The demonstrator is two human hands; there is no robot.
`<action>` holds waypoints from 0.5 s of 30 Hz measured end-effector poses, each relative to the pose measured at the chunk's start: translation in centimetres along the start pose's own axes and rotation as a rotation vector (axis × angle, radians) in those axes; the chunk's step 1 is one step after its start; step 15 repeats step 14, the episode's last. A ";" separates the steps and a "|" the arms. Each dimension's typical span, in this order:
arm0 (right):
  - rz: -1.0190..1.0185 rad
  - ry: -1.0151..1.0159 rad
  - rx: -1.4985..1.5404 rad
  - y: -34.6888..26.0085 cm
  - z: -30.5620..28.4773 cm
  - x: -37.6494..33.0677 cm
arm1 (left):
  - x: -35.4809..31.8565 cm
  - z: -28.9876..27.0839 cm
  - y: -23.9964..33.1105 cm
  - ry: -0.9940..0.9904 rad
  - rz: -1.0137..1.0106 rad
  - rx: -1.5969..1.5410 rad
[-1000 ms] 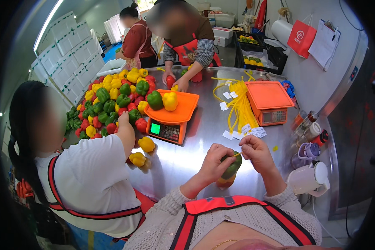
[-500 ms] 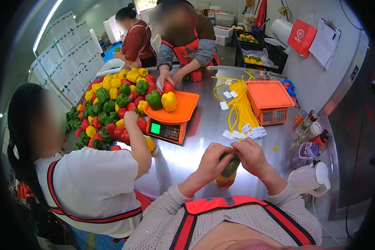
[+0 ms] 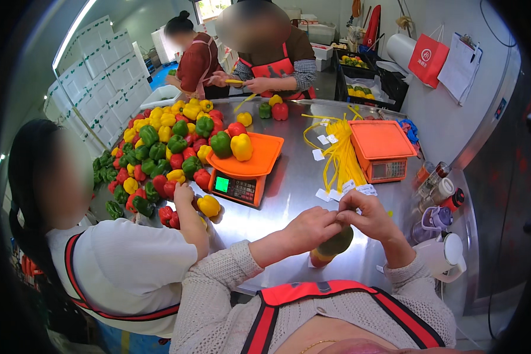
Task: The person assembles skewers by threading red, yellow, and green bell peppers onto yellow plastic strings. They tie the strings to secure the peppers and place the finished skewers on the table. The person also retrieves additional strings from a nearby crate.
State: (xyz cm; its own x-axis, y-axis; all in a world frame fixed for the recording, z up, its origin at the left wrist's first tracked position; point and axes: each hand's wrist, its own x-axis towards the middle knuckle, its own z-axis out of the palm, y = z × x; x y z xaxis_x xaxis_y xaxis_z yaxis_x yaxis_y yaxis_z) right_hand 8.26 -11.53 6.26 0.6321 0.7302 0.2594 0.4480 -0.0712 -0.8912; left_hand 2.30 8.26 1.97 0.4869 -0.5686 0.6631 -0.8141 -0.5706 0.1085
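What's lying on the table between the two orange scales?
In the head view, yellow ties and small white labels lie between the left scale and right scale.

Left arm: it comes in from the lower middle of the frame in a grey knitted sleeve and rises toward the centre right.
Left hand [image 3: 310, 227]: it is closed in a loose fist, knuckles up, with the fingertips meeting the other hand.
Right arm: it enters from the lower right, bent, in the same grey sleeve.
Right hand [image 3: 369, 215]: fingers are curled and pinched together, touching the left hand, right of centre.
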 end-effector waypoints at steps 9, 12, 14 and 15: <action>0.233 0.075 0.473 4.8 1.6 -0.7 | 0.9 -1.4 1.0 -0.037 -0.024 0.120; 0.167 0.142 0.314 4.3 2.8 -1.6 | 0.1 -1.2 1.2 -0.240 -0.474 -0.227; 0.115 0.200 0.211 4.6 3.2 -2.4 | 1.2 -2.4 0.7 -0.468 -0.951 -0.645; 0.115 0.200 0.211 4.6 3.2 -2.4 | 1.2 -2.4 0.7 -0.468 -0.951 -0.645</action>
